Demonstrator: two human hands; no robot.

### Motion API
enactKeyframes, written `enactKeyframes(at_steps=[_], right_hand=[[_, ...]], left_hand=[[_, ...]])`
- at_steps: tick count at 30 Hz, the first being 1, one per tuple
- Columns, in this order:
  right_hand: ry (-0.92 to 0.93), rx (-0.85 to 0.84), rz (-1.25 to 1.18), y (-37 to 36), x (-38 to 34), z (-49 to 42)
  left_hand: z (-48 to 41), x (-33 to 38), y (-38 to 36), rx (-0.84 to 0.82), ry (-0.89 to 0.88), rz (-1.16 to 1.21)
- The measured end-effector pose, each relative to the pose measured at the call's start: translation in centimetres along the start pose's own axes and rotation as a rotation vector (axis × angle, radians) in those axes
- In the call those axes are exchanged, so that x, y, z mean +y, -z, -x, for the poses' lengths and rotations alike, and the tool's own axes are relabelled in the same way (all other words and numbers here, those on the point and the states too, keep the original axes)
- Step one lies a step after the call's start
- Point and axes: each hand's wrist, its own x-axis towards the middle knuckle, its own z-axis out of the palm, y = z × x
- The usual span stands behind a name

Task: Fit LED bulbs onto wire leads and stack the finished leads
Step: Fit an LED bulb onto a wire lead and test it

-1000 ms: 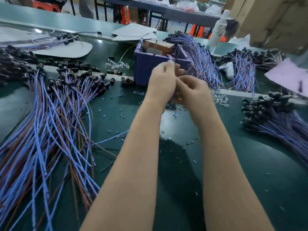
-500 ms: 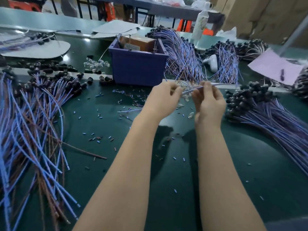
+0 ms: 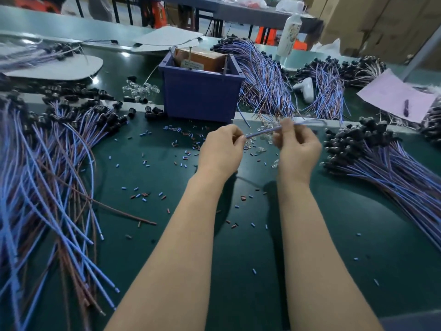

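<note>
I see both hands held side by side over the dark green work mat (image 3: 238, 247), in front of the purple plastic bin (image 3: 202, 96). The left hand (image 3: 222, 150) has its fingers curled and pinches the near end of a thin blue-violet wire lead (image 3: 262, 133). The right hand (image 3: 298, 149) pinches the same lead a little farther along, between thumb and curled fingers. The lead runs tilted between them and goes on past the right hand as a blurred streak. The tip is hidden inside the left fingers, so I cannot tell whether a bulb sits on it. A few small clear LED bulbs (image 3: 275, 163) lie loose on the mat just beneath the hands, among scattered blue and brown insulation offcuts (image 3: 185, 158). To the right lies a heap of blue leads with black caps (image 3: 358, 144), caps toward the hands. To the left a loose spread of blue and brown wires (image 3: 47, 177) fans across the mat.
</note>
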Motion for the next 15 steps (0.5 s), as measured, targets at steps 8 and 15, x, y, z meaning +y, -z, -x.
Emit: enactKeyframes(at_steps=[8,15], right_hand=[[-0.155,-0.213,-0.115,-0.8,0.7,0.5],[-0.067,-0.114,-0.046,-0.5,1.0,0.3]], left_hand=[[-0.1,-0.2,-0.1,0.035,0.038,0.125],[-0.6,-1.4,0.7,0.041,0.140,0.052]])
